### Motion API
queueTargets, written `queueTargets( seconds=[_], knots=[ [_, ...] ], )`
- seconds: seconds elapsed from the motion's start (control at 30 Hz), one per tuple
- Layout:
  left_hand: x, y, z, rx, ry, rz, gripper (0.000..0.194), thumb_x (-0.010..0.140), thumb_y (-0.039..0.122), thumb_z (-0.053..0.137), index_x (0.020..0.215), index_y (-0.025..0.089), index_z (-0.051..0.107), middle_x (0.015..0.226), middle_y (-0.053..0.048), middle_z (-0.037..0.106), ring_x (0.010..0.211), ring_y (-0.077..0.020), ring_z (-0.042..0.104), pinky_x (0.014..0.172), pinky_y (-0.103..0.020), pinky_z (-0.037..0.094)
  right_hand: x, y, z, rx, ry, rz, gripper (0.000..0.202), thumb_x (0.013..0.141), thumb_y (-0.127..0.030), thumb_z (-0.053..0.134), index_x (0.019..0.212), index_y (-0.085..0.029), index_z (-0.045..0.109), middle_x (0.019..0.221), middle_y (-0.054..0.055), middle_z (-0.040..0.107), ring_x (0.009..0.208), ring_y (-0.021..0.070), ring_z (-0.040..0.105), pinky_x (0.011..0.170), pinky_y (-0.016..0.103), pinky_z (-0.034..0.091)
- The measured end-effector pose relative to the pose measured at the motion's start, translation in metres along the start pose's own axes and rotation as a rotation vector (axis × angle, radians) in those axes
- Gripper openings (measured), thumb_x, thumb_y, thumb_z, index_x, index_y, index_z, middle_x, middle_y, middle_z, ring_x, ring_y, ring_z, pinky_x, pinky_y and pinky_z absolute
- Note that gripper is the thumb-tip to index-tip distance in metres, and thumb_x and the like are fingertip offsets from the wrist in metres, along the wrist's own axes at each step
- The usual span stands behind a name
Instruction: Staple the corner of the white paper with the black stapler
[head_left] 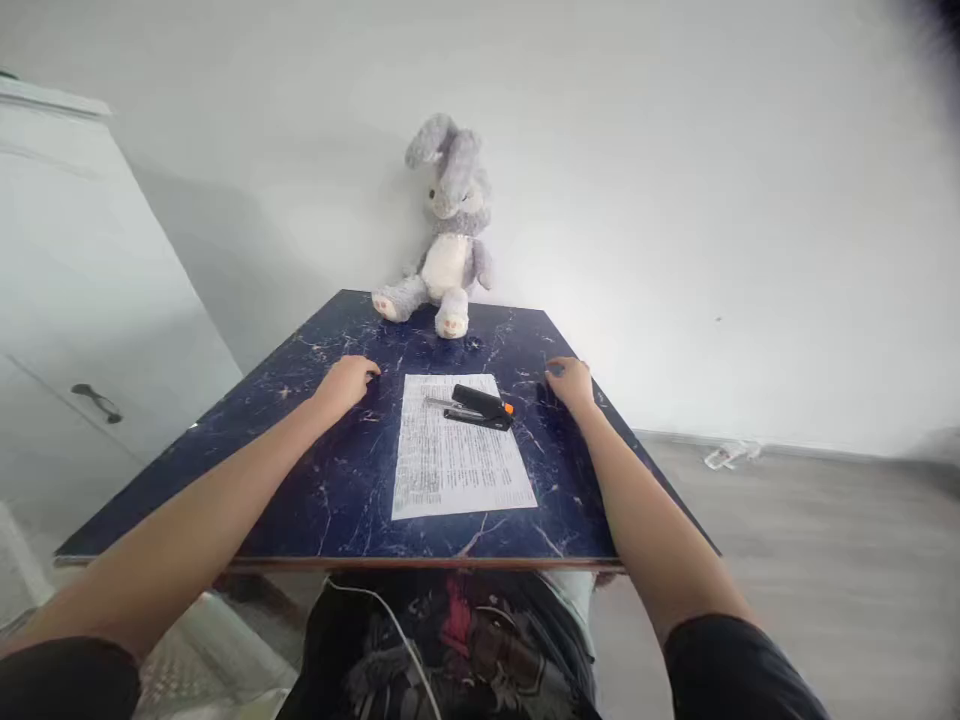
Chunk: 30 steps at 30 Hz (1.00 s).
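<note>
A black stapler [484, 408] with an orange tip at its right end lies on a printed sheet of paper [457, 465]. Its jaws point left and look spread, with a thin silver strip showing between them. My left hand [348, 382] rests on the dark blue marbled table [337, 490], left of the paper and apart from it. On the other side, my right hand [572, 382] rests near the table's right edge, clear of paper and stapler. Both hands are loosely curved, a small gap showing between thumb and fingers, and neither holds anything visible.
A grey and white plush rabbit [448, 255] sits at the table's far edge against the white wall [712, 180]. To the left stands a white cabinet [90, 270] with a dark handle [96, 402]. Something white and crumpled [731, 455] lies on the floor at right.
</note>
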<state>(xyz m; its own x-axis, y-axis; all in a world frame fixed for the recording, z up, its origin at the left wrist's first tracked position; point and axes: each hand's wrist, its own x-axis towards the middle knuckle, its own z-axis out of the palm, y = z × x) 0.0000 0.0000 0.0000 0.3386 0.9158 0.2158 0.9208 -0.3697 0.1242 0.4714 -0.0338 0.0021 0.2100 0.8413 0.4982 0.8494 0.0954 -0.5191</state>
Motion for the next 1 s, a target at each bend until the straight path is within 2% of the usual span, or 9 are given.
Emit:
queueTargets(
  seconds=[0.1,0.2,0.33,0.43,0.5,0.57,0.73,0.9,1.0],
  knots=[
    [0.001,0.001,0.002,-0.056,0.002,-0.051,0.033,0.090,0.012,0.057,0.114,0.018,0.080,0.112,-0.013,0.079,0.106,-0.0299,0.074,0.094,-0.034,0.056,-0.003,-0.022,0.003,0.082,-0.065,-0.058,0.023,0.084,-0.024,0.066,0.099,-0.016,0.080,0.100,0.011,0.079,0.096,0.0280,0.072,0.096,0.040,0.054],
    [0.001,0.004,0.002,-0.100,0.031,-0.071,0.026,0.091,0.015,0.060,0.105,0.017,0.082,0.109,-0.014,0.080,0.106,-0.0320,0.074,0.094,-0.037,0.055,-0.016,-0.055,0.006,0.277,-0.240,-0.254,0.028,0.094,-0.039,0.064,0.108,-0.020,0.078,0.107,0.008,0.078,0.096,0.0239,0.072,0.083,0.034,0.056],
    [-0.004,0.013,-0.003,-0.121,0.072,-0.068,0.020,0.092,0.018,0.060,0.092,0.016,0.080,0.104,-0.016,0.080,0.104,-0.0348,0.074,0.095,-0.042,0.054,-0.041,-0.096,0.013,0.375,-0.517,-0.565,0.037,0.096,-0.049,0.065,0.119,-0.022,0.073,0.117,0.009,0.074,0.100,0.0247,0.069,0.079,0.034,0.054],
    [-0.011,0.026,-0.008,-0.313,0.181,-0.020,0.015,0.093,0.023,0.063,0.097,0.019,0.077,0.098,-0.011,0.080,0.096,-0.0299,0.076,0.091,-0.039,0.056,-0.050,-0.107,0.019,0.295,-0.628,-0.695,0.038,0.093,-0.049,0.071,0.116,-0.019,0.070,0.109,0.010,0.073,0.093,0.0246,0.067,0.079,0.035,0.051],
    [-0.017,0.040,-0.009,-0.558,0.240,0.054,0.014,0.093,0.029,0.066,0.100,0.020,0.075,0.092,-0.007,0.080,0.086,-0.0249,0.076,0.085,-0.035,0.057,-0.051,-0.108,0.021,0.272,-0.651,-0.705,0.037,0.093,-0.047,0.071,0.116,-0.019,0.068,0.105,0.009,0.073,0.088,0.0230,0.066,0.078,0.034,0.049],
    [-0.023,0.056,-0.007,-0.714,0.226,0.129,0.016,0.091,0.034,0.070,0.097,0.020,0.076,0.085,-0.005,0.079,0.076,-0.0217,0.075,0.078,-0.032,0.058,-0.051,-0.107,0.021,0.276,-0.666,-0.696,0.036,0.095,-0.045,0.069,0.120,-0.019,0.065,0.103,0.007,0.073,0.083,0.0206,0.065,0.076,0.032,0.047],
    [-0.031,0.088,-0.002,-0.809,0.209,0.234,0.022,0.090,0.040,0.074,0.095,0.020,0.082,0.085,-0.006,0.080,0.062,-0.0175,0.070,0.066,-0.031,0.057,-0.052,-0.109,0.015,0.265,-0.681,-0.697,0.031,0.097,-0.044,0.066,0.116,-0.019,0.064,0.095,0.004,0.071,0.076,0.0174,0.061,0.070,0.029,0.042],
    [-0.030,0.094,-0.002,-0.778,0.299,0.363,0.020,0.092,0.041,0.073,0.092,0.022,0.082,0.098,-0.007,0.079,0.087,-0.0216,0.074,0.079,-0.034,0.060,-0.053,-0.111,0.013,0.258,-0.702,-0.685,0.028,0.098,-0.045,0.064,0.110,-0.019,0.062,0.090,0.003,0.069,0.072,0.0164,0.057,0.067,0.029,0.038],
    [-0.027,0.093,0.002,-0.796,0.270,0.341,0.020,0.090,0.040,0.075,0.095,0.022,0.082,0.104,-0.007,0.079,0.094,-0.0229,0.075,0.089,-0.038,0.061,-0.053,-0.110,0.014,0.250,-0.703,-0.678,0.027,0.098,-0.043,0.065,0.110,-0.020,0.061,0.091,0.003,0.069,0.072,0.0160,0.057,0.067,0.029,0.037]
  ],
)
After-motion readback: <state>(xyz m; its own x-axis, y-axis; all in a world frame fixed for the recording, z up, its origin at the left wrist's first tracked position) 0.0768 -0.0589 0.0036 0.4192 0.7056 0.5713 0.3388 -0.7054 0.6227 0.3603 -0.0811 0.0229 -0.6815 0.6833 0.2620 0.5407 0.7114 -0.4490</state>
